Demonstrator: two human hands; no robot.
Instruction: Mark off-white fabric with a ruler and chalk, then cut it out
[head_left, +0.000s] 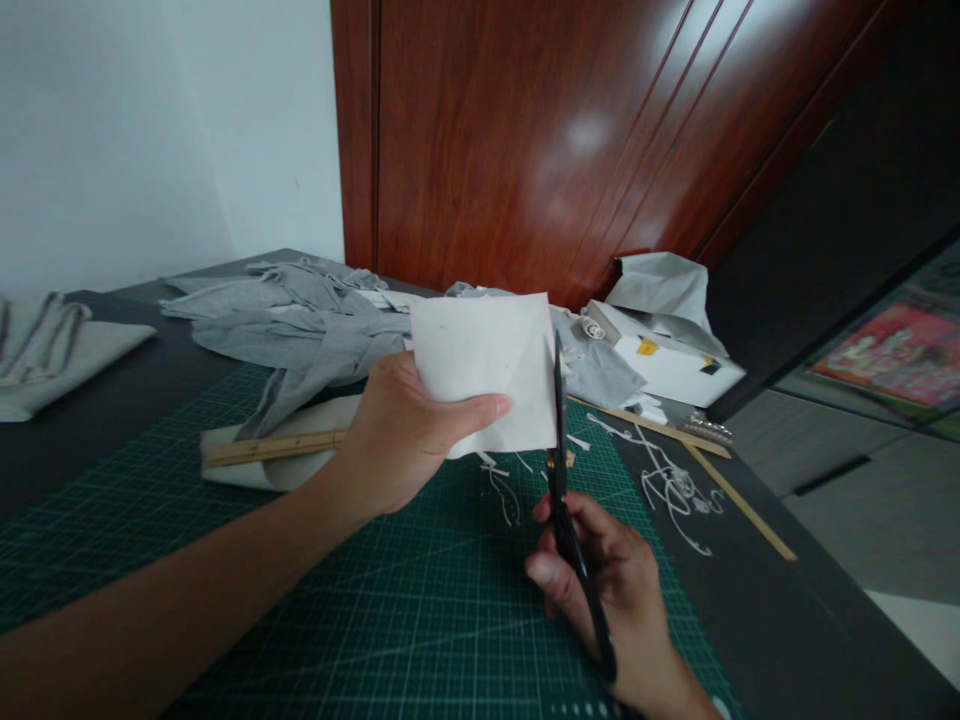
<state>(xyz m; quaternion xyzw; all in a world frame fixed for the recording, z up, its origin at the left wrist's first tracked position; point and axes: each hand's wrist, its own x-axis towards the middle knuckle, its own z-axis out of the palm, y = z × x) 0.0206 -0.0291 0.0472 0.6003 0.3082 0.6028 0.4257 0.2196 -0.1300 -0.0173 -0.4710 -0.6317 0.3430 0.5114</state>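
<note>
My left hand (pixel 401 435) holds up a folded white piece of fabric (pixel 484 370) above a green cutting mat (pixel 225 560), thumb across its lower edge. My right hand (pixel 607 590) grips black scissors (pixel 566 520), held upright. Their blades run up along the right edge of the white piece. Thin white trimmings (pixel 675 495) lie on the mat and on the dark table just beyond the scissors.
Grey fabric (pixel 300 320) is heaped at the back of the table. A wooden ruler (pixel 274 448) lies on a pale fabric piece to the left. Another wooden strip (pixel 739 500) lies at right. A white box (pixel 667 365) stands by the wooden door. The table edge drops off at right.
</note>
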